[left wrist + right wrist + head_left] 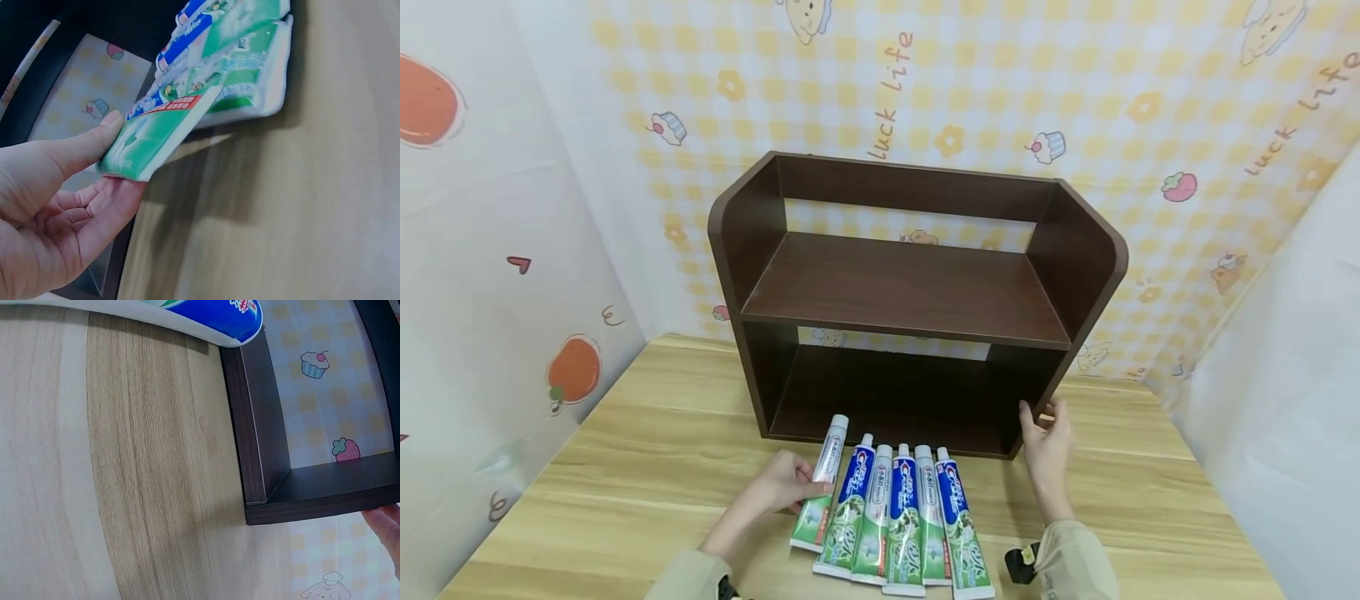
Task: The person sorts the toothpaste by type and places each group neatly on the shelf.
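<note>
My left hand (786, 483) pinches a green-and-white toothpaste tube (823, 483) between thumb and fingers near its flat end. In the left wrist view that toothpaste tube (156, 137) is raised off the table, its shadow below. Several more toothpaste tubes (904, 525), some blue and green, some white and green, lie side by side to its right, caps toward the shelf. A dark brown two-tier shelf (906, 333) stands behind them. My right hand (1048, 446) grips the front edge of its right side panel, thumb inside and fingers outside; the right wrist view shows only part of the hand (389, 534).
The shelf stands on a light wooden table (647, 467). Behind it hangs a yellow checked cloth (970, 92) with printed cakes and flowers. White sheeting (497, 250) closes the left side, and more white sheeting (1285, 333) hangs at the right.
</note>
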A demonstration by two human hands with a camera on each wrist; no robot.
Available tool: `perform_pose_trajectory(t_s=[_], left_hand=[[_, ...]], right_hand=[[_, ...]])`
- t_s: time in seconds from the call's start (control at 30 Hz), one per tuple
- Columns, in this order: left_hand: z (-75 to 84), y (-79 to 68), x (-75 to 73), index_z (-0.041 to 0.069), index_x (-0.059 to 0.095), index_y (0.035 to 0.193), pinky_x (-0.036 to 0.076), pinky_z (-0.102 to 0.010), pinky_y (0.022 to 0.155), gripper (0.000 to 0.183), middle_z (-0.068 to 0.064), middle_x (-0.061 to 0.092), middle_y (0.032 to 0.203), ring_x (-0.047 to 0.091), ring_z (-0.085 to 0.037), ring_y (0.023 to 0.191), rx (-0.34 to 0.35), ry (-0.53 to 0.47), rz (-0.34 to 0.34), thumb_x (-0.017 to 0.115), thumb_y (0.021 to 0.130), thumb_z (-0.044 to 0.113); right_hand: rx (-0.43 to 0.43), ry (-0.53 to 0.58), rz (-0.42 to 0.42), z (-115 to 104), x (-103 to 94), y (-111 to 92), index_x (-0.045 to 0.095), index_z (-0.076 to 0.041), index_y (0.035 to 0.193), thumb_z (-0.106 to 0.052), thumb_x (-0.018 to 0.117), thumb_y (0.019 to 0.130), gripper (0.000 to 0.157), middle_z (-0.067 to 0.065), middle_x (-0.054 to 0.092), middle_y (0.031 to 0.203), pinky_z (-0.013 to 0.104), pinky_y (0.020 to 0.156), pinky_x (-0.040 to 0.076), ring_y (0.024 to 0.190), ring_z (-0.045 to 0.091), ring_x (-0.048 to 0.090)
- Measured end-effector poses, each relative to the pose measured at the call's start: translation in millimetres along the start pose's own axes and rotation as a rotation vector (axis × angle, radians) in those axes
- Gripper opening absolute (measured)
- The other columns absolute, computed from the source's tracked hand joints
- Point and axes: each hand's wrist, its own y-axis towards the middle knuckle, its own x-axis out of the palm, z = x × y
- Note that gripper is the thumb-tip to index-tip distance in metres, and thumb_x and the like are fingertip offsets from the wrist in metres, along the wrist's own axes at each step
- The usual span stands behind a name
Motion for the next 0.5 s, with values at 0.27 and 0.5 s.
perform_pose_trajectory(t_s=[0.27,0.5], left_hand=[[24.1,18.0,11.4,0.000,0.061,0.075,0.053,-0.027,0.050,0.023,-0.005,0.061,0.064,0.056,-0.011,0.050,-0.013,0.056,0.040,0.072,0.077,0.020],[50.8,38.7,22.3,-0.002,0.059,0.078,0.055,-0.029,0.053,0.024,-0.008,0.061,0.068,0.057,-0.012,0.050,-0.008,0.032,0.054,0.072,0.078,0.019]], right_hand=[[0.001,0.024,-0.025,1.1,-2.5,0.7,0.055,0.001,0.098,-0.010,0.064,0.082,0.022,0.021,0.062,0.089,0.006,0.053,0.039,0.061,-0.006,0.046],[-0.007,0.009,-0.044,1.3,-3.8,2.2,0.055,0.001,0.098,-0.011,0.064,0.082,0.022,0.022,0.063,0.090,0.005,0.051,0.039,0.060,-0.010,0.044]])
